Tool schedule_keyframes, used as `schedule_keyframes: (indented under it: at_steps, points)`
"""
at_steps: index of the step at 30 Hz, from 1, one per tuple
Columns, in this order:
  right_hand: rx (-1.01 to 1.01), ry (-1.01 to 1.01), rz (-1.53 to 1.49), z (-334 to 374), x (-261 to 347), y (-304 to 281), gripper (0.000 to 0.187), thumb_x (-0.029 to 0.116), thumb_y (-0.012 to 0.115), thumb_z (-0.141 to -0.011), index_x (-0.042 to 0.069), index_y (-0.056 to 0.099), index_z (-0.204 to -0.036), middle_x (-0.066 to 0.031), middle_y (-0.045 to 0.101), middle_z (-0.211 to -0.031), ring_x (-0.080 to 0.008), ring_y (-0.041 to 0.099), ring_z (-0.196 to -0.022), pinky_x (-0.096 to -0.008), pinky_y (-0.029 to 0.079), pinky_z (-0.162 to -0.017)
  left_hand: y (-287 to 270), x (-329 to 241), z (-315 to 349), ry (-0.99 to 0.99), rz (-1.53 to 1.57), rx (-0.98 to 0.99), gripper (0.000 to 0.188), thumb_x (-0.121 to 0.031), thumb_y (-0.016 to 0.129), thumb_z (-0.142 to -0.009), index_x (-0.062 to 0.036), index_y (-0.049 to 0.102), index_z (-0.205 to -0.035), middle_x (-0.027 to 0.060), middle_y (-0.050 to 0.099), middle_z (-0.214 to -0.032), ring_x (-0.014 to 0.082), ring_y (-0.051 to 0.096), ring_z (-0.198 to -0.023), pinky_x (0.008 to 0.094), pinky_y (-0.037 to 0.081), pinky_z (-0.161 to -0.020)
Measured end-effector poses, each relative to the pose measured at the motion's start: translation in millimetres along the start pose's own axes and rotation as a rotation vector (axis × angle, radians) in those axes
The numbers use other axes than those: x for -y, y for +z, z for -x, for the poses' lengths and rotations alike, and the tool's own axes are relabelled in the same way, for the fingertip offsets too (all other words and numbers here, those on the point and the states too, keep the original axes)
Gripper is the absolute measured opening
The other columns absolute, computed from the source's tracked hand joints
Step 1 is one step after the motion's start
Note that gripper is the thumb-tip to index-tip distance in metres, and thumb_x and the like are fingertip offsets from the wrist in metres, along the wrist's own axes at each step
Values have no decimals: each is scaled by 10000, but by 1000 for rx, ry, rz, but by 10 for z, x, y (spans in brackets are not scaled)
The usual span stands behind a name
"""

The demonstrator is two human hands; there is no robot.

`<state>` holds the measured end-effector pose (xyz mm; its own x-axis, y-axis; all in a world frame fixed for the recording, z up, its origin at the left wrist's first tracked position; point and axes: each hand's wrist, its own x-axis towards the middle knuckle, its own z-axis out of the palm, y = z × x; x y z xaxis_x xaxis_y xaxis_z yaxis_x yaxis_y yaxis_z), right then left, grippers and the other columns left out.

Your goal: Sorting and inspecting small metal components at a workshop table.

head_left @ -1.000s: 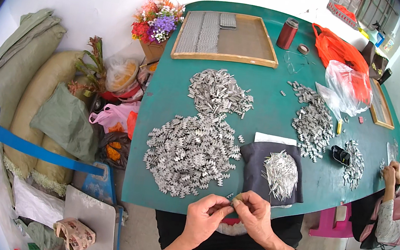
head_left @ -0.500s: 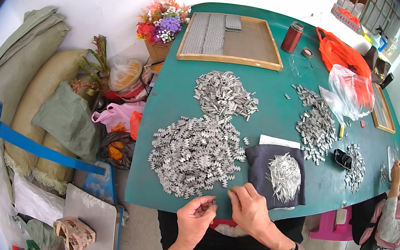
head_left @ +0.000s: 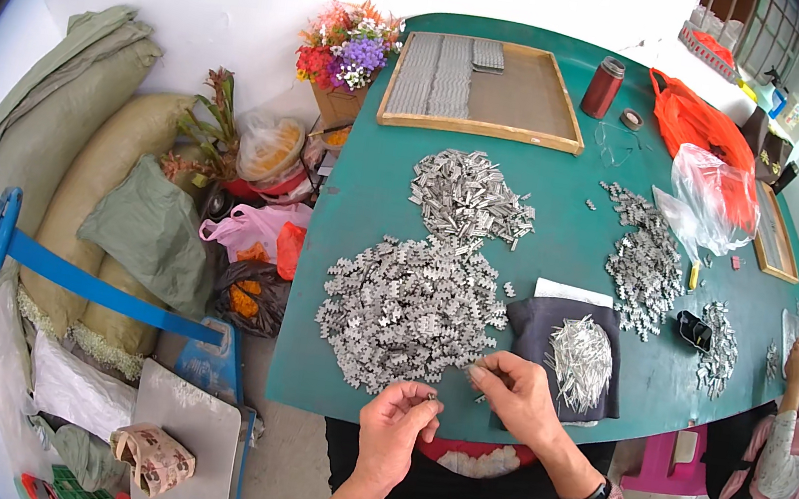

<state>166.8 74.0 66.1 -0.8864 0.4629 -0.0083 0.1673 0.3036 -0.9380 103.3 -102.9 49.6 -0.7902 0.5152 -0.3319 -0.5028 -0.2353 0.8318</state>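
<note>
Low at the table's near edge, my left hand (head_left: 396, 429) is closed in a pinch on a small dark metal piece (head_left: 432, 396). My right hand (head_left: 523, 399) is closed too, thumb and forefinger pressed together beside the lower right rim of a big pile of notched grey metal pieces (head_left: 406, 311). What sits between its fingertips is too small to make out. Right of that pile, thin silver pins (head_left: 582, 363) lie heaped on a dark folded cloth (head_left: 532, 333), close to my right wrist.
Behind the big pile lies a heap of narrow metal pieces (head_left: 467, 196). A wooden-framed tray (head_left: 529, 105) holds rows of grey pieces at the back. More metal pieces (head_left: 647, 272) and a red bottle (head_left: 603, 87) are on the right. A co-worker's hands (head_left: 797, 363) are at the far right.
The whole view has shifted, so the table sits further right in it. My right hand's fingertips have come up to the rim of the big pile; my left hand keeps its pinch.
</note>
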Motion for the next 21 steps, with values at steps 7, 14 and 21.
schedule_keyframes:
  at_steps: [7,14,21]
  points:
    - [110,352,-697,229,69,-121,194,148,632,-978,-45,646,-970,-28,619,-779,-54,478,-571,-230,397,-492,256,-30,-61,5,39,90,110,21,632,-891,35,632,-1000,111,684,-869,129,609,-636,261,484,-548]
    - [130,403,-849,397,-77,-148,189,114,625,-976,-69,652,-1018,-76,659,-861,-87,563,-597,-252,469,-515,368,3,-10,-42,-5,128,112,2,641,-906,41,657,-1010,98,681,-852,122,617,-647,258,487,-532]
    - [98,417,-915,476,-126,-187,184,114,626,-974,-66,651,-1004,-85,661,-861,-91,569,-586,-247,469,-499,427,29,16,-51,-43,130,106,-6,639,-908,41,664,-999,102,688,-852,130,622,-649,258,490,-532]
